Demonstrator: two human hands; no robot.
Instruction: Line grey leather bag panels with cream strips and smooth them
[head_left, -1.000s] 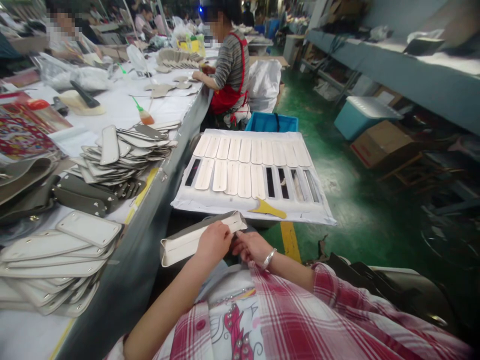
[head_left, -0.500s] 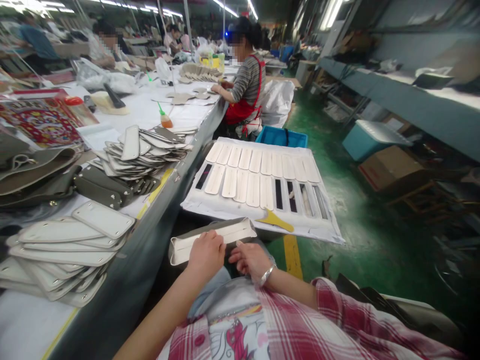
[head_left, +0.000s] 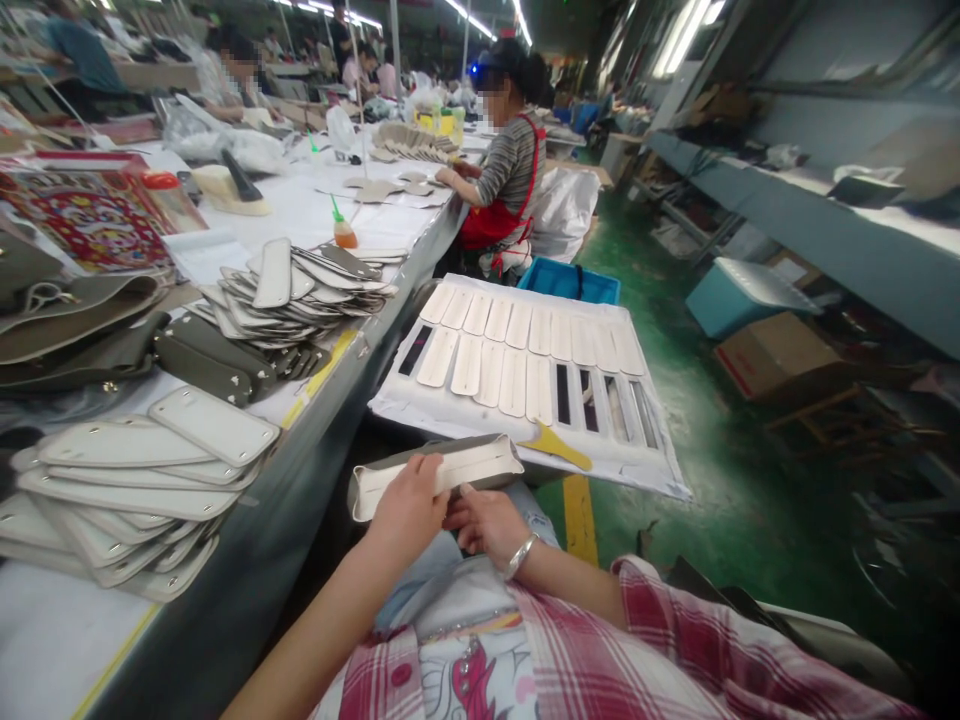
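Observation:
I hold a long folded piece (head_left: 480,463), cream inside and grey outside, across my lap. My left hand (head_left: 407,512) is closed over its middle, fingers curled on the top edge. My right hand (head_left: 486,520), with a silver bracelet at the wrist, pinches the piece from below beside the left hand. In front of me lies a white board (head_left: 450,410) carrying two rows of cream strips (head_left: 525,340) and several empty dark slots. A yellow scraper (head_left: 556,446) rests on its near edge.
The long worktable (head_left: 315,380) on my left bears stacks of cream panels (head_left: 127,490), grey panels (head_left: 217,360) and a fanned pile (head_left: 300,290). A person in a red apron (head_left: 502,180) sits further along. A blue bin (head_left: 570,280), a lidded tub (head_left: 742,295) and cardboard boxes (head_left: 780,355) stand on the green floor.
My view has tilted up and shifted right. Both hands stay on the folded piece, my right fingers working slightly along its underside.

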